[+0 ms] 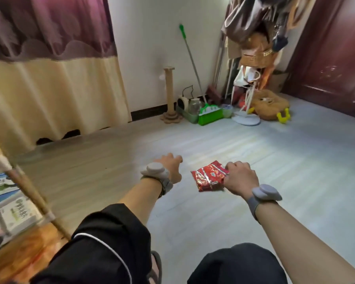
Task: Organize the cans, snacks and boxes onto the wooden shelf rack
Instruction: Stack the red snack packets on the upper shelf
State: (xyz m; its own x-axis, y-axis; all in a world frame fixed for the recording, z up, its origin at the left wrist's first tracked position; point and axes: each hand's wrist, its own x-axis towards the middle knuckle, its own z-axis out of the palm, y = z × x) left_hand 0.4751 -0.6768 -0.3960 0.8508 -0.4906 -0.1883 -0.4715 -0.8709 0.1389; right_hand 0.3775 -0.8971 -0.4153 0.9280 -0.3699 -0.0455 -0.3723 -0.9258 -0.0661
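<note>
While the left hand [170, 168] spreads, the right hand [241, 177] pinches a crinkled, glossy red snack packet [208, 177].

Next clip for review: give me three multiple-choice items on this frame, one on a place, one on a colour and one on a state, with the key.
1. Where is the red foil snack packet?
A. low at the pale plank floor, right of the wooden shelf rack
B. on a rack shelf
C. on a table

2. The plastic dustpan by the far wall is:
A. blue
B. green
C. yellow

3. The left hand is:
A. open, holding nothing
B. gripping a can
C. gripping the packet

Key: 1 A, the packet is out over the floor, gripped by the right hand. 2 B, its body is bright green. 3 A, its fingers are spread above bare floor.
</note>
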